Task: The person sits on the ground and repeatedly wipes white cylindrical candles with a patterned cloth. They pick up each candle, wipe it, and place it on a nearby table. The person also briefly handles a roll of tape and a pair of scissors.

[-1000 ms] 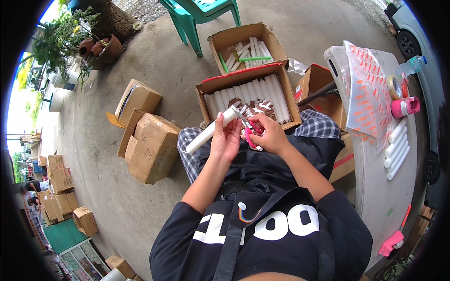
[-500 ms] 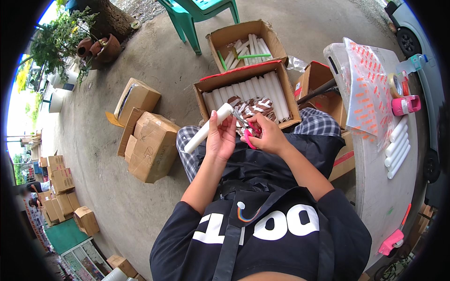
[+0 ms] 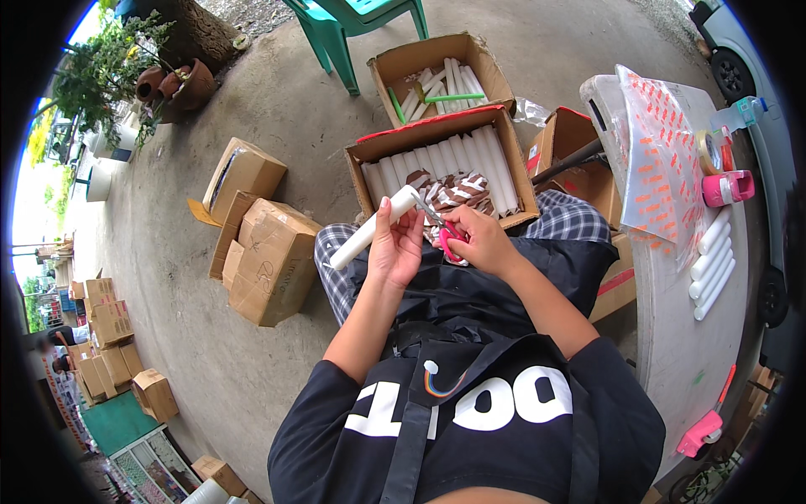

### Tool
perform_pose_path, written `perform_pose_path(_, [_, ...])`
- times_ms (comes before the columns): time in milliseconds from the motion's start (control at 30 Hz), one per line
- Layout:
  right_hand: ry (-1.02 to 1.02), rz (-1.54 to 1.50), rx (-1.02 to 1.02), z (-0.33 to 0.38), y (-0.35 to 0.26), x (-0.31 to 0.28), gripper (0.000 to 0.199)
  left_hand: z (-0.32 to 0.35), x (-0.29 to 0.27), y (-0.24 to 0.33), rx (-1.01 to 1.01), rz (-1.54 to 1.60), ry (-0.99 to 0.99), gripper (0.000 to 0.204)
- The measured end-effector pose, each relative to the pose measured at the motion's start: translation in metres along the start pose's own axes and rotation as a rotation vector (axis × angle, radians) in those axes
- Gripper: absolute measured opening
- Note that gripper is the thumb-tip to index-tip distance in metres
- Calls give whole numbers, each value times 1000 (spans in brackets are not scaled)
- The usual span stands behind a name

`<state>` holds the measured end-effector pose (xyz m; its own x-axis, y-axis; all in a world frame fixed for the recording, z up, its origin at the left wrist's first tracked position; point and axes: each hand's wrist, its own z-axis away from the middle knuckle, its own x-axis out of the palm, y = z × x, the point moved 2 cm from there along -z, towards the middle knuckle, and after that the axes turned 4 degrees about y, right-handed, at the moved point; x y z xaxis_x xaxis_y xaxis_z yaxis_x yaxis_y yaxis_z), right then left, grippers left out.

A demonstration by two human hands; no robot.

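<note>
A thick white candle (image 3: 363, 239) lies tilted in my left hand (image 3: 398, 250), its upper end pointing toward the box in front of me. My fingers and thumb are closed round it. With my right hand (image 3: 487, 244) I grip pink-handled scissors (image 3: 452, 238). Their blades reach the candle's upper end, where any wick is too small to make out. Just beyond my hands, a cardboard box (image 3: 359, 176) holds a row of similar white candles (image 3: 449, 155). A brown-and-white patterned cloth bundle (image 3: 462, 193) rests on top of them.
Behind that box stands another carton (image 3: 390, 71) with more white sticks and green strips. At my right, a grey table (image 3: 672, 336) bears plastic bags (image 3: 659, 160), several candles (image 3: 714, 273) and tape dispensers (image 3: 701, 433). Cartons (image 3: 277, 260) sit on the floor at left; a green chair (image 3: 340, 50) stands ahead.
The scissors' pink handles have come together in my right hand, closing the blades at the candle's end. My left hand and the candle have barely moved.
</note>
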<state>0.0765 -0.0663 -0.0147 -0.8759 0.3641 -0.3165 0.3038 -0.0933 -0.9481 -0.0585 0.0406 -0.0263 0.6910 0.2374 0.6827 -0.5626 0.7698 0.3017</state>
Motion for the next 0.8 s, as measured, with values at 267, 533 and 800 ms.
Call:
perform_pose_path(267, [16, 49, 24, 0, -11, 4, 33, 3, 0, -1, -9, -31, -9, 30])
perform_pose_path(533, [-10, 624, 181, -24, 71, -34, 34, -39, -25, 1, 141, -485, -19, 33])
perform_pose_path(800, [-142, 1, 222, -12, 27, -41, 70, -21, 11, -29, 522, -1767, -591, 43])
